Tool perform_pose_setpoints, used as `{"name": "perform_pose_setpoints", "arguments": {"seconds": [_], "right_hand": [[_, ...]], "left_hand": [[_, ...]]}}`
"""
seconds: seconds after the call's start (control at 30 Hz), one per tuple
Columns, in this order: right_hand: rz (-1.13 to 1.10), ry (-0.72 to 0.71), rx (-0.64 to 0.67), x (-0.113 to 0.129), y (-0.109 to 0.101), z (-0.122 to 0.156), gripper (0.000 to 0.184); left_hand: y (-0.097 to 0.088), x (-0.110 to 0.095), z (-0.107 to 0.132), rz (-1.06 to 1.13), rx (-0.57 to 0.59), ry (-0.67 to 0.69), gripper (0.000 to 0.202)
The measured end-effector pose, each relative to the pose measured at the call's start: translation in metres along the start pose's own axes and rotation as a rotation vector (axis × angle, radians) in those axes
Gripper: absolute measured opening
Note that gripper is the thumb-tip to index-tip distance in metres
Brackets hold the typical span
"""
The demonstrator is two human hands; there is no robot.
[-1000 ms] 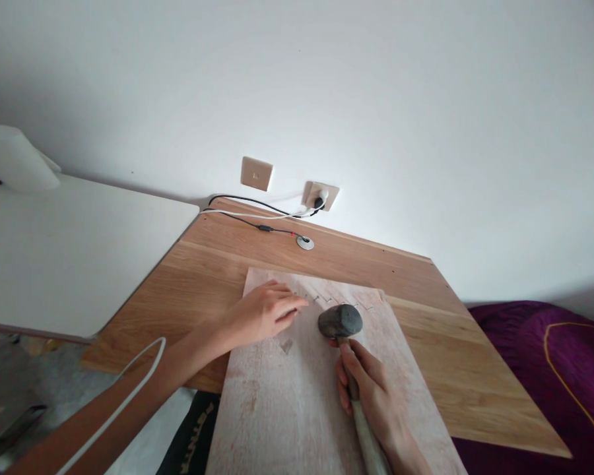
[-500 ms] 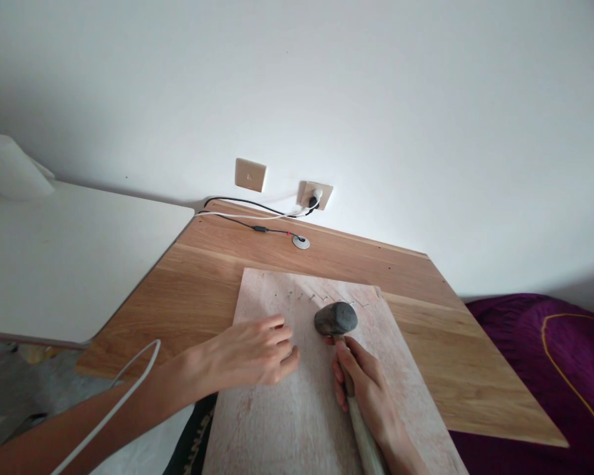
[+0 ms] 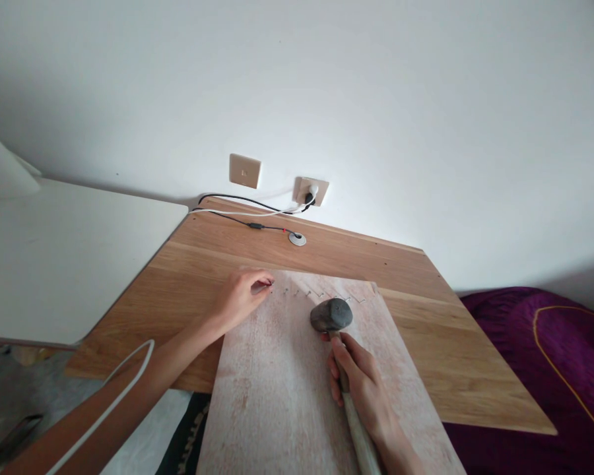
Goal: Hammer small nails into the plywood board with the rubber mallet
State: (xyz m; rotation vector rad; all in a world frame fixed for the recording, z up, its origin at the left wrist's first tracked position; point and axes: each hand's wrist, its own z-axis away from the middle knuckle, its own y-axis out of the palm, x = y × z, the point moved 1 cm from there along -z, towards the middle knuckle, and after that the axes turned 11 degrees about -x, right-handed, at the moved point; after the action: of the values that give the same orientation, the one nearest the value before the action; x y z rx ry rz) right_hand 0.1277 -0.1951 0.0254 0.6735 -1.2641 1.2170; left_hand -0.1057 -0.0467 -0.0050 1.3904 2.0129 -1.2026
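Observation:
My right hand [image 3: 359, 379] is wrapped around the wooden handle of a mallet [image 3: 331, 315] with a dark, rounded head. The head is over the pale wooden board [image 3: 272, 402], just below a row of nails. Several thin nails [image 3: 308, 293] stand along the board's far edge, some leaning; the mallet head partly covers the row's right part. At the row's left end, my left hand [image 3: 242, 297] is closed in a pinch, with what looks like a small nail between thumb and forefinger. Its tip is close to a dark dot on the board.
The board rests on a brown wooden table [image 3: 178, 290]. Black and white cables [image 3: 247, 212] run along the back to a wall socket [image 3: 313, 191]. A white tabletop [image 3: 79, 257] adjoins on the left. Purple cloth [image 3: 515, 349] lies to the right. A white cord [image 3: 123, 389] crosses my left forearm.
My left hand has moved up and left from the board's middle to the left end of the nail row, its fingers now pinched. My right hand and the mallet have barely moved.

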Motion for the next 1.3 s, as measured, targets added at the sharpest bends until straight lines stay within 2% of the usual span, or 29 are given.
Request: {"name": "perform_pose_setpoints", "arguments": {"seconds": [0.27, 0.73, 1.03, 1.17, 1.3], "right_hand": [[0.001, -0.013, -0.001, -0.004, -0.002, 0.001, 0.061], [0.024, -0.039, 0.010, -0.005, -0.002, -0.001, 0.063], [0.047, 0.003, 0.024, 0.000, -0.004, -0.003, 0.062], [0.227, -0.029, 0.111, -0.001, -0.016, -0.010, 0.053], [0.536, -0.167, 0.076, 0.003, -0.026, -0.011, 0.037]], "left_hand": [[-0.002, 0.000, 0.002, -0.029, 0.051, 0.037, 0.011], [-0.002, -0.003, 0.002, -0.067, 0.044, 0.132, 0.014], [0.002, 0.000, 0.005, -0.155, 0.055, 0.175, 0.012], [0.003, 0.002, 0.003, -0.179, 0.069, 0.166, 0.009], [0.004, 0.002, 0.002, -0.187, 0.081, 0.162, 0.012]]}}
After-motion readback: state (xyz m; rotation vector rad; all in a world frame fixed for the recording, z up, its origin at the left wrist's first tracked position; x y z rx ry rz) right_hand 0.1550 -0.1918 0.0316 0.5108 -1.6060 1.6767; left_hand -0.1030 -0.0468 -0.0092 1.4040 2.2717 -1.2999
